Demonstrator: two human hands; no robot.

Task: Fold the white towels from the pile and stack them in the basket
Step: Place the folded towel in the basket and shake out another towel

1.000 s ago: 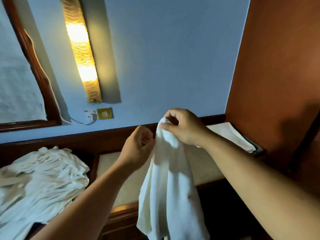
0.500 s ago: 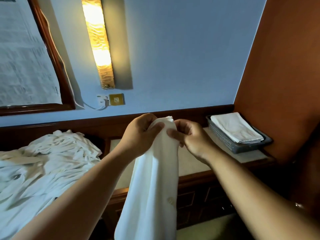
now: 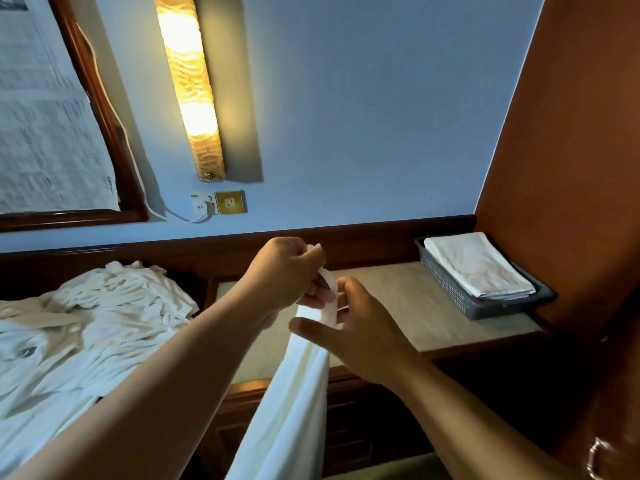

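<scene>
A white towel (image 3: 287,410) hangs long and bunched in front of me, above the wooden desk. My left hand (image 3: 280,271) grips its top corner. Just below and to the right, my right hand (image 3: 360,330) has its fingers on the towel's edge, thumb stretched out to the left. The pile of crumpled white towels (image 3: 86,323) lies at the left. At the right end of the desk stands a dark grey basket (image 3: 446,289) with folded white towels (image 3: 478,268) stacked in it.
The beige desk top (image 3: 398,299) runs between pile and basket, with dark drawers below. An orange-brown wall panel (image 3: 571,168) closes the right side. A lit wall lamp (image 3: 190,88), a socket and a framed mirror hang on the blue wall.
My view has tilted down and the basket has come fully into sight. My right hand has slid down the towel's edge, away from my left hand, which keeps the top corner.
</scene>
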